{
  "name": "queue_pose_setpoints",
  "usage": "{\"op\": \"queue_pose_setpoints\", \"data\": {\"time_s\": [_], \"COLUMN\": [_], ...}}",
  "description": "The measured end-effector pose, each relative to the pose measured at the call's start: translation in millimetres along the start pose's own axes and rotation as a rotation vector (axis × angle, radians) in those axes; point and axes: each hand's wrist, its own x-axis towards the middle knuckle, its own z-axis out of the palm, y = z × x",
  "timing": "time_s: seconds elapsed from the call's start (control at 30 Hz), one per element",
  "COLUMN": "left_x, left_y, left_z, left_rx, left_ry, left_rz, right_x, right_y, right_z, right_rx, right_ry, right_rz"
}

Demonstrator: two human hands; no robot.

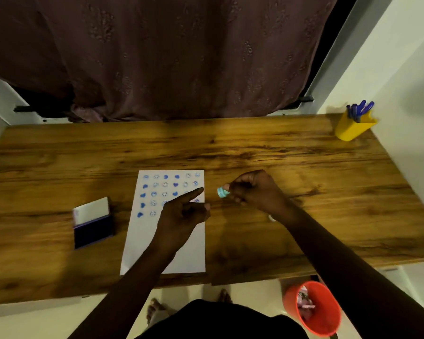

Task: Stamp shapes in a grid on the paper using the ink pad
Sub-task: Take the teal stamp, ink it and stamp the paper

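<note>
Table: we note a wooden table seen from above, a dark curtain hanging behind its far edge.
Paper: a white sheet of paper lies flat near the middle of the table, long side running away from us.
Prints: blue stamped shapes, hearts and round faces, sit in rows over the far half of the paper; the near half is bare. Some prints are hidden under the left hand.
Ink pad: the ink pad lies open on the table to the left of the paper, apart from it, its white lid tipped up at the far side and the dark pad facing up.
Left hand: our left hand is over the right part of the paper, forefinger stretched out toward the sheet's right edge, other fingers loosely curled, holding nothing. We cannot tell whether it touches the sheet.
Right hand: our right hand is just right of the paper, fingertips pinched on a small light-blue stamp held above the table.
Pen holder: a yellow cup with blue pens stands at the far right corner.
Floor: a red bucket sits below the near right edge.
</note>
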Motion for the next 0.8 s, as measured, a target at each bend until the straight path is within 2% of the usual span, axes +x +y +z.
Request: {"op": "queue_pose_setpoints", "data": {"time_s": [0.17,0.37,0.6,0.8], "left_x": [-6,-20,-31,-50], "left_y": [4,4,-8,-20], "left_z": [-20,-52,-102,-159], "left_rx": [-0.158,-0.215,-0.242,-0.252], "left_ry": [0.013,0.077,0.196,0.344], "left_rz": [0.02,0.074,0.05,0.031], "right_x": [-8,-8,4,19], "right_y": [-26,-46,-63,-81], "right_z": [34,70,109,158], "right_rx": [0.174,0.222,0.133,-0.1], "right_ry": [-0.172,-0.243,-0.249,-0.248], "right_rz": [0.074,0.103,-0.021,-0.129]}}
